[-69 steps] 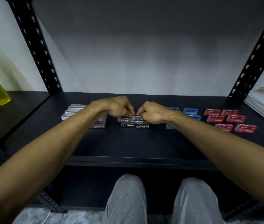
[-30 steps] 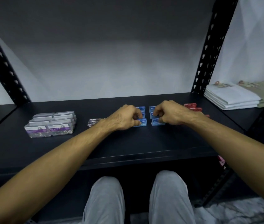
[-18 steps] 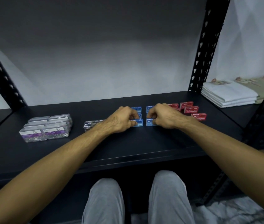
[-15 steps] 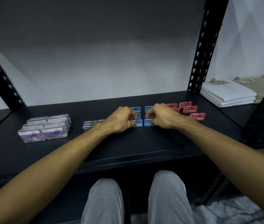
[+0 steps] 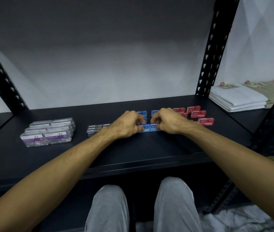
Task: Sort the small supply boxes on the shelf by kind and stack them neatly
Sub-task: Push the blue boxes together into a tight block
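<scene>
Head view, over my own forearms: both of my hands meet at the blue staple boxes near the middle of the black shelf. My left hand has its fingers curled down onto the near-left blue box, thumb and fingertips pinching its top edge; my right hand is curled the same way on the near-right blue box. The two near boxes lie flat, touching end to end, between my fingertips, with their printed front faces turned toward me. Their long axis runs left to right along the shelf's front edge. More blue boxes sit just behind my knuckles, partly hidden; how many I cannot tell.

Left of the blue boxes, close beside my left wrist, lie the black staple boxes, stacked flat with the same left-to-right axis. Farther left of the blue boxes, well apart, stands a block of clear paper clip boxes with purple labels, stacked in rows. Right of the blue boxes, just past my right hand, the red staple boxes lie flat but loosely spread, not squared up, their long sides roughly left to right.

Beyond the red boxes, past a black perforated upright, folded white sheets rest on the neighbouring shelf. My grey trouser legs show below the shelf edge.
</scene>
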{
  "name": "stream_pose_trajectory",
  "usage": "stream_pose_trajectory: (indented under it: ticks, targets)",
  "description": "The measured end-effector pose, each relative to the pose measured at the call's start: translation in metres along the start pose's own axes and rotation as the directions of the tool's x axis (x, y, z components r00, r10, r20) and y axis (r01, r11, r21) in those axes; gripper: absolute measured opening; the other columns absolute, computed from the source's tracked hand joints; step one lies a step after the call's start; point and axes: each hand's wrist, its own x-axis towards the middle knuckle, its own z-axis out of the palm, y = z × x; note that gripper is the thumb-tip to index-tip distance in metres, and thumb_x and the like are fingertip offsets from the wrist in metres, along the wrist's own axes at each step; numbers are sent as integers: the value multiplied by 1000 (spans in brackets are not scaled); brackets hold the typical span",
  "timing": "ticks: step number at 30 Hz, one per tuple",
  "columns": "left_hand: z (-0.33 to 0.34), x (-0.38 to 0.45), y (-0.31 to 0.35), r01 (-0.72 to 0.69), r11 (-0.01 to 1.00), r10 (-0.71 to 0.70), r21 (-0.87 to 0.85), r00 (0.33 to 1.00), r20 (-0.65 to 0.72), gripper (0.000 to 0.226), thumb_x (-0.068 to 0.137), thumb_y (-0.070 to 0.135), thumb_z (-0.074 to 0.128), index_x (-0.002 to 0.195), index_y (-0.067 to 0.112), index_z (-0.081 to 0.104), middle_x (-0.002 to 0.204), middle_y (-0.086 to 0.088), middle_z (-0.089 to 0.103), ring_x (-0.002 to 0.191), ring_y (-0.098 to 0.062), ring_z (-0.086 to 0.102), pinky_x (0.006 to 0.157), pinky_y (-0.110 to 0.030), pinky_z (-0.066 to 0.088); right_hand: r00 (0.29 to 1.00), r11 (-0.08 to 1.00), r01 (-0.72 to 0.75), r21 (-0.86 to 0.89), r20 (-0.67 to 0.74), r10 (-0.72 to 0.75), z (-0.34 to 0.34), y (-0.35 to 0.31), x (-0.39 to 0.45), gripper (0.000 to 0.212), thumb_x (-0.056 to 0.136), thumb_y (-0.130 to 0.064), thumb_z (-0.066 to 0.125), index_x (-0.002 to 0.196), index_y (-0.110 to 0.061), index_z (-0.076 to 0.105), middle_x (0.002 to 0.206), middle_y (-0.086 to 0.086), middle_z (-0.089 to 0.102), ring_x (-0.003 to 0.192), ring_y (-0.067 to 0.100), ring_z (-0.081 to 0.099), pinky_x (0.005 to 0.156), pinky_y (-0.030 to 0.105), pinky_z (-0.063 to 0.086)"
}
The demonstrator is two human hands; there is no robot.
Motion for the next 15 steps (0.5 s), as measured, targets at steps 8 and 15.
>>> stream_pose_trajectory:
  ticks: [8,15]
  targets:
    - [-13,-1,-4,-24,1000,23,-15,998,-53,23,87,37,70,105,22,71,94,8,69,82,-4,62,74,-20,47,999,1000,0,18,-50,1,-11,1,-1,35,86,-16,71,120,-18,66,117,-2,65,98,12,61,87,28,51]
    - [-35,12,-13,33,998,-38,-53,995,-93,17,95,21,62,107,14,71,104,2,72,95,-11,65,84,-23,47,987,999,-36,-4,-154,35,-27,9,6,28,95,-6,55,118,-13,69,124,4,67,110,18,61,95,31,48]
